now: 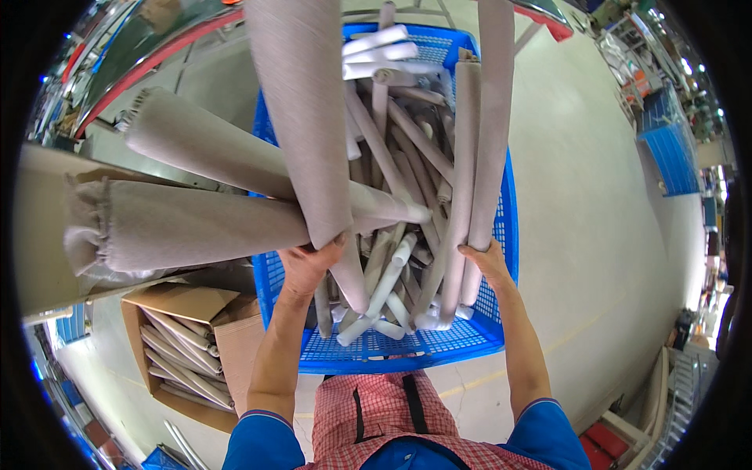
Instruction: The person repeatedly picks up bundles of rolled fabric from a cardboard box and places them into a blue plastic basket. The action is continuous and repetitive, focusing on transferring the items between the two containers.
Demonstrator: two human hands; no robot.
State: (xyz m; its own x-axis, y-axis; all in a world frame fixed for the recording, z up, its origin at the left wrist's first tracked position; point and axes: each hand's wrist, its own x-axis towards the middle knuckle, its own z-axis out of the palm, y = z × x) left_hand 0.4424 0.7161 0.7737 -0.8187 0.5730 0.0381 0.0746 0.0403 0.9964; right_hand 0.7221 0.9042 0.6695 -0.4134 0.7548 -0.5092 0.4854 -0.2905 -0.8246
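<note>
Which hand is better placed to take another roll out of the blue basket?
Probably the right hand: it rests on rolls standing in the blue basket, while the left hand already grips a big grey roll.

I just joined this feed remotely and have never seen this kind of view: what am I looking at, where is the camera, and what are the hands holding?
There is no machine: a person works bare-handed, and one fisheye camera on their head looks down, so straight edges bend.

Below stands a blue plastic basket full of rolled grey fabric tubes. The left hand grips the lower end of a thick fabric roll that rises toward the camera. The right hand holds a slimmer roll, also upright.

At left, two more rolls lie on a surface, and a cardboard box on the floor holds further tubes.
</note>
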